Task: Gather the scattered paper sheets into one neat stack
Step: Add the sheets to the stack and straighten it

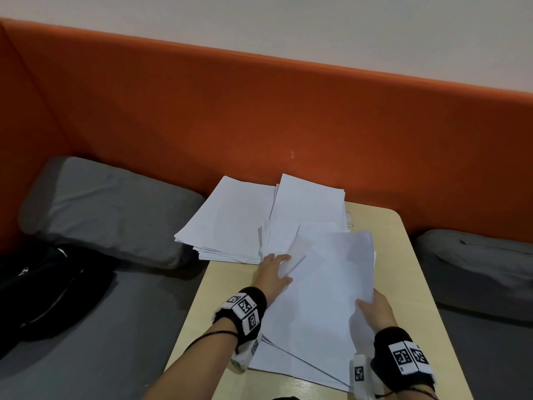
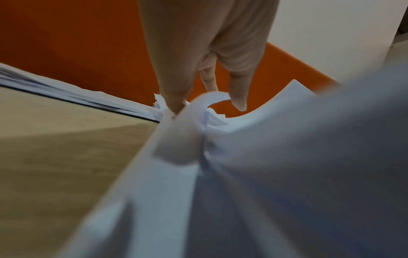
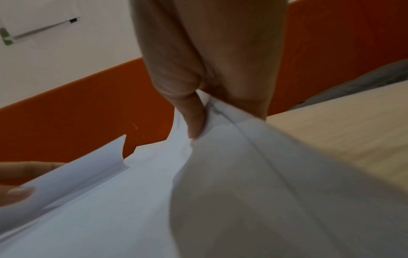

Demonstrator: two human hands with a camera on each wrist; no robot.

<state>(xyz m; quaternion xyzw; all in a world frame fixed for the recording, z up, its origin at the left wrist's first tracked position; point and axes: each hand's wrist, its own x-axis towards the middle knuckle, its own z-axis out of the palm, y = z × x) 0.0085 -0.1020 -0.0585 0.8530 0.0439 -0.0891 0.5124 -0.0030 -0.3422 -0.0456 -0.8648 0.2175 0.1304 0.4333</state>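
Observation:
A bundle of white paper sheets (image 1: 331, 272) is lifted off the light wooden table (image 1: 403, 284), bowed between both hands. My left hand (image 1: 281, 268) grips its left edge, fingers on top (image 2: 238, 97) and the paper (image 2: 264, 139) curling beneath them. My right hand (image 1: 366, 306) pinches the right edge, the thumb (image 3: 195, 122) pressed onto the sheets (image 3: 220, 192). More sheets (image 1: 288, 365) lie flat under the bundle. Two loose piles sit at the table's far end: one (image 1: 227, 223) hangs over the far left corner, another (image 1: 311, 203) lies beside it.
An orange padded backrest (image 1: 259, 111) runs behind the table. A grey pillow (image 1: 109, 209) and a black bag (image 1: 43, 287) lie on the grey seat to the left. Another grey cushion (image 1: 476, 269) lies to the right.

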